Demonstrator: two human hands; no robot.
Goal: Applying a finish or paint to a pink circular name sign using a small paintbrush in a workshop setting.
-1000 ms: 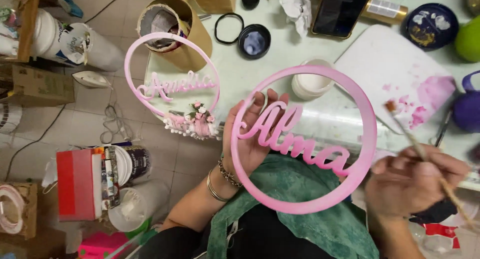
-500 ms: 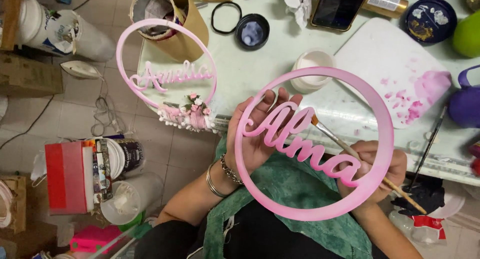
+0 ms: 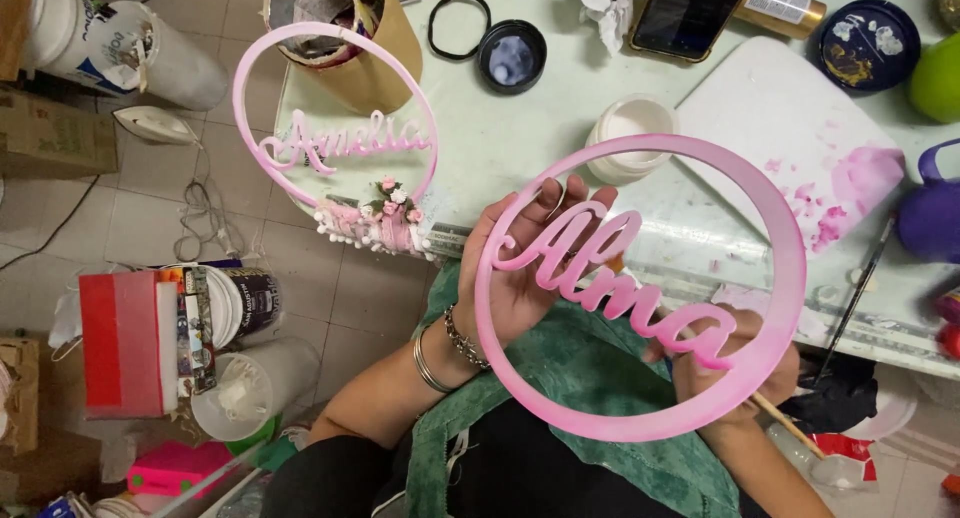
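While the left hand (image 3: pixel 530 268) cradles the pink hoop (image 3: pixel 640 418), the right hand (image 3: pixel 735 373) grips a brush (image 3: pixel 785 426).

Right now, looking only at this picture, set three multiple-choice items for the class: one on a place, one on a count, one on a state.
1. Where is the white paint-stained board?
A. on the table, beyond the ring
B. on the floor
C. on the person's lap

2. How many pink rings with script lettering are in view?
A. one
B. two
C. four

3. How is the large pink ring kept in place?
A. lying flat on the table
B. hanging from a hook
C. held up by the left hand behind it

Answers: 1 A, it lies on the table top; 2 B, the held ring and a smaller flowered ring at the table edge; 3 C, the fingers show behind the lettering.
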